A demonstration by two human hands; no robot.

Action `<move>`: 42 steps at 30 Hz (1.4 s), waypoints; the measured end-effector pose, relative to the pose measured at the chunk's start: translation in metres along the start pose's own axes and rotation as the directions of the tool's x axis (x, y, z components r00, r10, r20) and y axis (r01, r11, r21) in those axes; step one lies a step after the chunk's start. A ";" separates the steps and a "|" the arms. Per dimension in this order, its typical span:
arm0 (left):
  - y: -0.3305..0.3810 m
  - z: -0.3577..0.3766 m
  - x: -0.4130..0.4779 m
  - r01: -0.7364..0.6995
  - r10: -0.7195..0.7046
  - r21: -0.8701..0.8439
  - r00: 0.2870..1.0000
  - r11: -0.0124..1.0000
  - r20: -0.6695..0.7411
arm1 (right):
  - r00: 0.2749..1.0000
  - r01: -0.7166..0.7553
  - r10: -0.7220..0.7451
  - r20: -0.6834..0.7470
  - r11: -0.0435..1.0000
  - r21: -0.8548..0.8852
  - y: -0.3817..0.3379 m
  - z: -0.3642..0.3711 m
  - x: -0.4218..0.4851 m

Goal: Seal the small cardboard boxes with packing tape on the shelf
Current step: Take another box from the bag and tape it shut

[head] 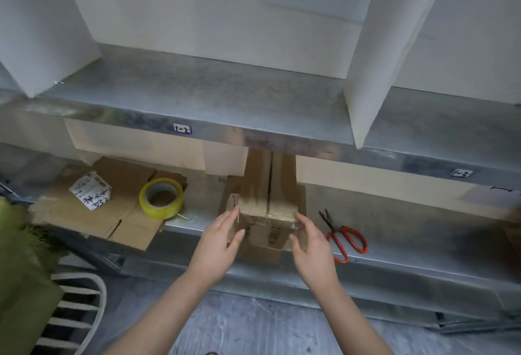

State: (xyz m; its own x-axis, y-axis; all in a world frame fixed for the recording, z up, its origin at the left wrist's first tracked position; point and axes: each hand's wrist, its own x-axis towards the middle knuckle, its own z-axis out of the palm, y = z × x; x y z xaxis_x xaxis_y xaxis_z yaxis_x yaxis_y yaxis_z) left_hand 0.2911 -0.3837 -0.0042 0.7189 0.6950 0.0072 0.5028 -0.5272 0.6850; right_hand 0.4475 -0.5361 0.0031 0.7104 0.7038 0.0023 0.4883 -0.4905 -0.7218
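A small brown cardboard box (267,185) stands on the lower metal shelf (394,213), on top of another piece of cardboard. Clear tape runs along its top seam and down its near face. My left hand (222,236) lies flat against the box's left near corner, fingers straight. My right hand (310,239) presses the box's right near corner, with the thumb on the tape end on the front face. A roll of yellowish packing tape (161,198) sits to the left on flattened cardboard.
Red-handled scissors (345,234) lie on the shelf to the right of the box. A small white-wrapped parcel (91,189) with handwriting rests on flattened cardboard (84,213) at left. An upper shelf (225,106) with white dividers overhangs. A white chair back (79,312) and green cloth (17,270) stand at lower left.
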 end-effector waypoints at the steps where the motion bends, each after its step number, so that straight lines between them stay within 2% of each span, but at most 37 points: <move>1: 0.002 0.002 -0.001 0.039 -0.038 -0.088 0.999 0.995 0.007 | 0.999 -0.031 0.030 0.013 0.996 0.078 0.000 0.001 -0.001; 4: 0.005 0.003 -0.001 0.050 -0.055 -0.162 0.998 0.985 -0.023 | 0.999 -0.041 0.041 0.006 0.992 0.119 0.001 0.000 -0.002; 7: 0.003 -0.007 0.010 -0.002 -0.004 -0.143 0.999 0.990 -0.036 | 0.999 0.029 -0.028 -0.015 0.998 0.058 0.003 -0.005 0.011; 10: 0.004 -0.011 0.028 -0.043 0.040 -0.051 0.998 0.998 -0.045 | 0.999 0.027 -0.024 -0.032 0.994 0.103 -0.003 -0.003 0.026; 15: 0.005 0.009 0.043 -0.084 0.092 0.073 0.989 0.994 -0.114 | 0.969 0.020 0.009 -0.246 0.993 0.115 -0.002 0.023 0.027; 18: 0.002 0.014 0.043 -0.114 0.129 0.109 0.981 0.988 -0.142 | 0.959 0.048 -0.013 -0.284 0.992 0.115 0.002 0.032 0.025; 21: -0.003 0.005 0.043 -0.132 0.139 0.112 0.989 0.985 -0.052 | 0.991 0.055 -0.039 -0.130 0.991 0.126 0.012 0.020 0.027; 23: -0.010 -0.013 0.049 -0.171 0.162 0.087 0.982 0.981 0.094 | 0.997 0.050 -0.058 0.046 0.987 0.152 0.019 0.001 0.030; 25: -0.015 -0.035 0.060 -0.191 0.169 0.061 0.949 0.980 0.266 | 0.986 0.052 -0.071 0.153 0.991 0.127 0.024 -0.018 0.036; 27: -0.018 -0.051 0.072 -0.226 0.185 0.065 0.907 0.972 0.379 | 0.978 0.072 -0.085 0.193 0.995 0.076 0.021 -0.031 0.045; 30: -0.015 -0.055 0.084 -0.338 0.263 0.128 0.877 0.932 0.403 | 0.978 0.072 -0.086 0.191 0.994 0.076 0.012 -0.035 0.054; 34: -0.013 -0.044 0.085 -0.348 0.287 0.145 0.901 0.926 0.327 | 0.985 0.064 -0.074 0.156 0.996 0.068 0.011 -0.032 0.057; 38: -0.010 -0.024 0.076 -0.285 0.276 0.147 0.958 0.947 0.078 | 0.998 0.033 -0.026 -0.056 0.992 0.124 0.016 -0.012 0.048; 40: -0.008 -0.011 0.068 -0.256 0.258 0.101 0.966 0.961 -0.004 | 0.988 -0.012 0.044 -0.147 0.978 0.209 0.017 0.003 0.041; 42: -0.009 0.000 0.059 -0.235 0.236 0.022 0.971 0.972 -0.045 | 0.981 -0.001 0.044 -0.189 0.975 0.224 0.019 0.012 0.038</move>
State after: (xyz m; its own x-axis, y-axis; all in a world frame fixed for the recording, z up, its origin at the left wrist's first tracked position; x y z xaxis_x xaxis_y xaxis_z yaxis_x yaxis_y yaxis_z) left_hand 0.3295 -0.3383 -0.0099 0.7948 0.5725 0.2013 0.3304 -0.6864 0.6478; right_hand 0.4771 -0.5127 -0.0187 0.8141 0.5718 0.1011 0.3620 -0.3637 -0.8583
